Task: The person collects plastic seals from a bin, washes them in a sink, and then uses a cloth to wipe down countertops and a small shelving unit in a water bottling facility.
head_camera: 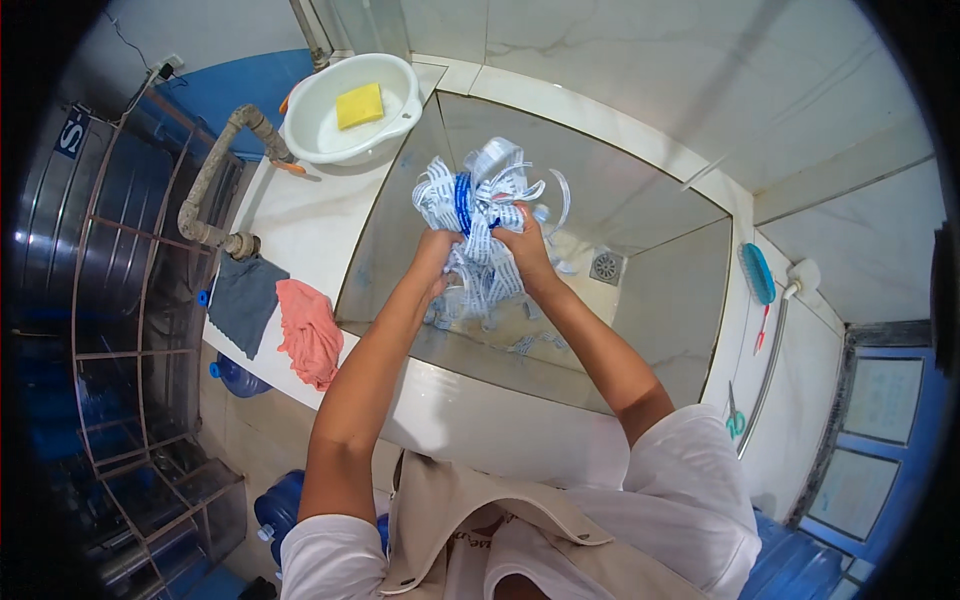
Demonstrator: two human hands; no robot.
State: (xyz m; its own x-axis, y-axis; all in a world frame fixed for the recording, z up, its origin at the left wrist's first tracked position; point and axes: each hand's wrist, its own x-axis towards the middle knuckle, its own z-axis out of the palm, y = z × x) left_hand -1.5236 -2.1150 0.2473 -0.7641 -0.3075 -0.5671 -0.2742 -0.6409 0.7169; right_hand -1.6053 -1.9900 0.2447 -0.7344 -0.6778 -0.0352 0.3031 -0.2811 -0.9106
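A tangled bundle of printed white-and-clear plastic strips (495, 180), bearing small writing, is held up over a deep tiled basin (660, 315). My left hand (437, 251) grips its left lower side, the fingers partly hidden behind the strips. On the right, my right hand (529, 244) clasps it with the thumb across the front. Blue bands (463, 204) run through the upper left part of the bundle. Loose strips hang below my hands, and a few more strips (532, 342) lie on the basin floor near a square drain grate (606, 266).
A white plastic basin (304, 124) with a yellow sponge (359, 106) stands on the ledge at upper left. Below it are a pipe (196, 202), a grey cloth (246, 300) and a pink cloth (309, 334). On the right ledge lie a teal brush (757, 271), scissors (734, 420) and a hose (772, 360).
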